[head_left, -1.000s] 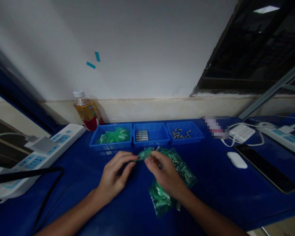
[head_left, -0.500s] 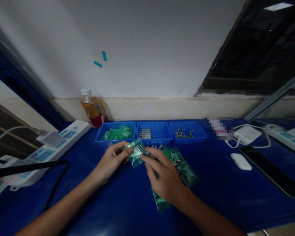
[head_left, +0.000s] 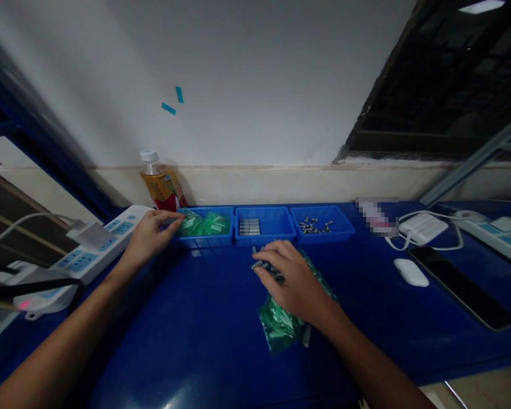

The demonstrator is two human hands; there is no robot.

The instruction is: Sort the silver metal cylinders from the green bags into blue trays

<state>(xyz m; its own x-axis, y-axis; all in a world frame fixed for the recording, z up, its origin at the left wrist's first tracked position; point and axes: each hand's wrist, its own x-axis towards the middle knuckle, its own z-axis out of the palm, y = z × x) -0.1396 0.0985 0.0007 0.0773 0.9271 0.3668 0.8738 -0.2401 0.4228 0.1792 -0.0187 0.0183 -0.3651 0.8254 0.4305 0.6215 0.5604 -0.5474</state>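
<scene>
At the left end of the left blue bin (head_left: 204, 241), my left hand (head_left: 151, 236) has thumb and forefinger closed at the edge of a small green plastic bag (head_left: 189, 220). That bag lies among other green bags inside the bin. My right hand (head_left: 296, 278) is curled low over the table, with a small grey metal pin (head_left: 259, 264) between thumb and fingers. More pins lie under this hand, partly hidden by it. Beside and beneath the wrist are larger green bags (head_left: 279, 326) of metal parts.
The middle blue bin (head_left: 276, 218) holds a row of metal cylinders; the right bin (head_left: 340, 224) holds small screw-like parts. A drink bottle (head_left: 164, 184) stands behind. Power strip (head_left: 128, 221) at left; phone (head_left: 460, 289), white case (head_left: 411, 272) and charger (head_left: 423, 227) at right.
My left hand has moved left and away with the small green bag, to the left bin. My right hand has let go of that bag and dropped to the loose metal pins.
</scene>
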